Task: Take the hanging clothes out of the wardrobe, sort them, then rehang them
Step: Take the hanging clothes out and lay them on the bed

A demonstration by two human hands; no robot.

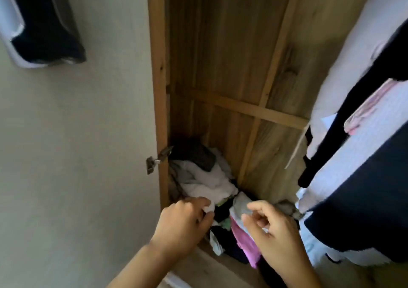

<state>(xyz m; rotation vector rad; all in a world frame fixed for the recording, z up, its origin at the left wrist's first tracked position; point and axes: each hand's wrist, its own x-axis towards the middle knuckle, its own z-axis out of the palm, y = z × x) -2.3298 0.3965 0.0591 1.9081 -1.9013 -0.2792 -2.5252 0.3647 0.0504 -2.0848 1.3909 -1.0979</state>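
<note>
The hanging clothes fill the right side of the wardrobe — pale lilac and white pieces layered with dark navy ones, a small pink item draped over one of them — and they hang well above and to the right of both hands, touched by neither. Down on the wardrobe floor lies a heap of loose clothes: white and grey pieces at the back, dark ones and a pink garment nearer the front edge. The left hand reaches into this heap, its fingers curled round a bit of white cloth at the front of the pile, thumb closing beneath it. The right hand hovers just over the pink garment and a pale grey piece, fingers loosely bent with the thumb near the forefinger — whether it pinches any fabric I cannot tell. A metal hinge sits on the wardrobe's left post, beside the plain wall. Up in the left corner a dark garment with white trim hangs against that wall.
</note>
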